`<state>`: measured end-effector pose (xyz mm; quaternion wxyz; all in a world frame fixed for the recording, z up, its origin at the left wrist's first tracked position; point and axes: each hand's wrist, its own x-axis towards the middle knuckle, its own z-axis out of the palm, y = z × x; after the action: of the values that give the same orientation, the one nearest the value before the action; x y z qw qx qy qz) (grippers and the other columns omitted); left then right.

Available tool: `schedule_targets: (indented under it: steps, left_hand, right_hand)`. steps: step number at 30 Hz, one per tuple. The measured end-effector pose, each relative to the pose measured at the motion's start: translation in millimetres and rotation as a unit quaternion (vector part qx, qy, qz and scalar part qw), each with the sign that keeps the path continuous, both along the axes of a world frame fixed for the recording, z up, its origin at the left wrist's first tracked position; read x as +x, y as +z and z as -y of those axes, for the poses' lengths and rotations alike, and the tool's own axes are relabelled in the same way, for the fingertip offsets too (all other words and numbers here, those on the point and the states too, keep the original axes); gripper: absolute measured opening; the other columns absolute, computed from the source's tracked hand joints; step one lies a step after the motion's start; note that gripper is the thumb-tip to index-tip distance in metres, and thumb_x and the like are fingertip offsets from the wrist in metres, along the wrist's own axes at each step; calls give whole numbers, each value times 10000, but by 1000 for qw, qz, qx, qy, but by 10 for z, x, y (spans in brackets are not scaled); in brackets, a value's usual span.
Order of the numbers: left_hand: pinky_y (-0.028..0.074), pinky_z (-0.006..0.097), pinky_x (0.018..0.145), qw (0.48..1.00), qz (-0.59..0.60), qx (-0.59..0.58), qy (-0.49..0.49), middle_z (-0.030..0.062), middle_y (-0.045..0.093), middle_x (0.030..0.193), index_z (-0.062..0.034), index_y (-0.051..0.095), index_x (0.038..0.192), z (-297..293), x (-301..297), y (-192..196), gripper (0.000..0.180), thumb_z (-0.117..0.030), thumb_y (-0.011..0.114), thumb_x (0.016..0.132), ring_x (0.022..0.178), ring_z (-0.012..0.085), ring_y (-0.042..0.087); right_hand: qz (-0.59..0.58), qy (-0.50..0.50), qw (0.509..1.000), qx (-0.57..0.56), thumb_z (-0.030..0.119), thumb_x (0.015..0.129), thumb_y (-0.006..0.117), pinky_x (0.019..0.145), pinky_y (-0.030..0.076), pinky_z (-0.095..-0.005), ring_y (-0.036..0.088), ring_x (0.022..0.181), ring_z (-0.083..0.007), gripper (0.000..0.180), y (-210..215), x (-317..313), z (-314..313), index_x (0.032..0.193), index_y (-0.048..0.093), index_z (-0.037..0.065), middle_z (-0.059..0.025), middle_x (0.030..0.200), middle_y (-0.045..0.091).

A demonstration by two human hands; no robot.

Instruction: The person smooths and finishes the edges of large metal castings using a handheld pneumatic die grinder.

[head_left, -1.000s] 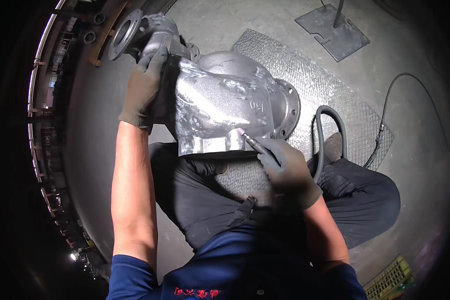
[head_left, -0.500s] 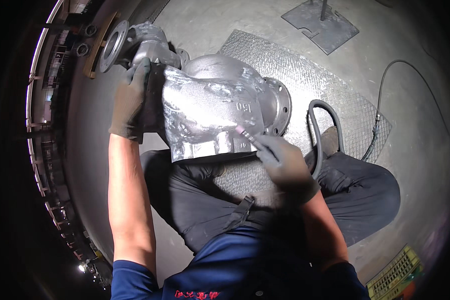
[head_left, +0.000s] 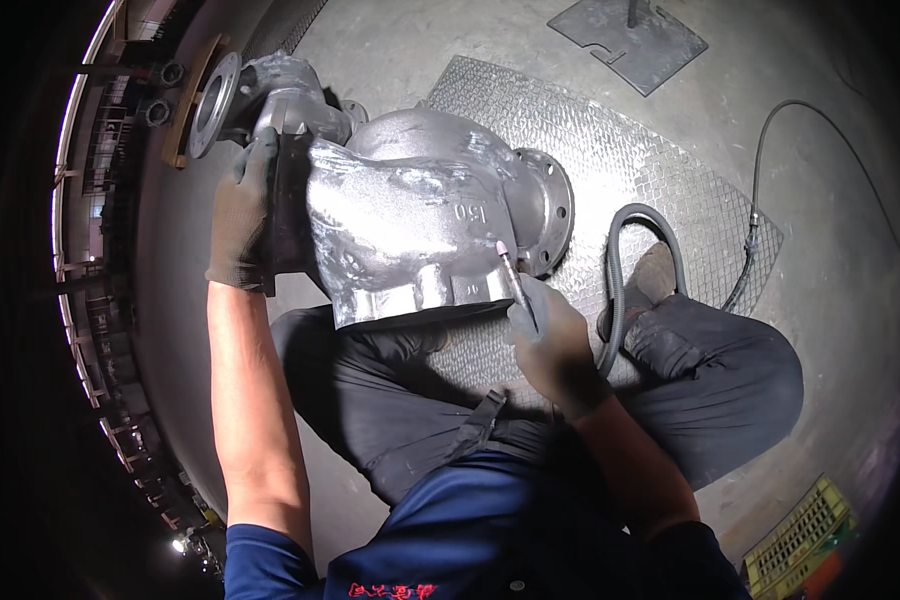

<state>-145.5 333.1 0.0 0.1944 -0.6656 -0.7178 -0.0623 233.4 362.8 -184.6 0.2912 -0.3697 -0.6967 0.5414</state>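
Note:
A large silver-grey valve body casting (head_left: 410,215), with a flanged end and raised figures on its side, lies in front of my legs. My left hand (head_left: 240,215), in a dark-fingered work glove, is closed over the dark flange edge at its left end. My gloved right hand (head_left: 550,340) is wrapped round a slim air die grinder (head_left: 519,290). The pink grinding stone (head_left: 502,248) at its tip is at the casting's lower right side; whether it touches the metal I cannot tell. A grey hose (head_left: 618,290) loops up beside the right hand.
Under the casting lies a chequered metal plate (head_left: 610,160). Another flanged casting (head_left: 285,85) sits behind my left hand, near a wooden piece (head_left: 185,125). A thin air line (head_left: 760,180) curves at right. A flat steel base (head_left: 630,45) stands far back; a yellow crate (head_left: 800,540) is lower right.
The grinder has swung more upright, and its stone has moved right along the casting. My right hand has dropped slightly nearer to me. My left hand keeps its hold; the whole view has shifted slightly.

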Motion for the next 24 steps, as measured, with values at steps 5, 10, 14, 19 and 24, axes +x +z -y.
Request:
schedule_targets:
  steps: [5, 10, 14, 19, 24]
  left_hand:
    - [588, 495, 798, 986, 151, -15, 72, 296, 705, 1165, -15, 614, 1435, -28, 9, 32, 468, -71, 694, 978, 1010, 459, 722]
    - [594, 499, 810, 999, 27, -17, 13, 303, 706, 1163, -13, 599, 1464, 42, -69, -10, 508, -62, 697, 967, 1017, 468, 720]
    - [569, 457, 1026, 996, -13, -71, 49, 290, 680, 1359, 56, 537, 1505, 50, -149, 51, 559, 0, 671, 965, 1227, 429, 690]
    - [589, 444, 974, 999, -11, -41, 2, 271, 697, 1324, 11, 543, 1517, 177, -342, -20, 562, 14, 669, 969, 1178, 412, 711]
    - [533, 346, 1058, 833, 504, 68, 217, 200, 669, 1450, 45, 559, 1519, -38, -33, 9, 490, -213, 591, 1104, 1271, 260, 683]
  right_hand:
    - [-8, -3, 999, 50, 54, 1012, 641, 738, 594, -375, 748, 815, -225, 359, 117, -74, -31, 1358, 638, -41, -196, 1051, 713]
    - [-39, 29, 998, 33, 82, 1003, 647, 710, 567, -364, 710, 798, -185, 340, 134, -36, -219, 1328, 665, -19, -151, 967, 709]
    - [19, -113, 983, -141, 82, 988, 608, 699, 569, -410, 726, 745, -254, 308, -153, 314, -667, 1260, 681, -42, -200, 920, 729]
    - [-22, -151, 952, -267, 70, 991, 644, 527, 505, -294, 634, 628, -125, 348, -611, 195, -857, 1323, 673, -31, -94, 825, 688]
    - [41, -30, 973, -225, 127, 992, 653, 550, 538, -306, 689, 670, -157, 382, -902, 270, -1029, 1341, 671, -27, -123, 875, 718]
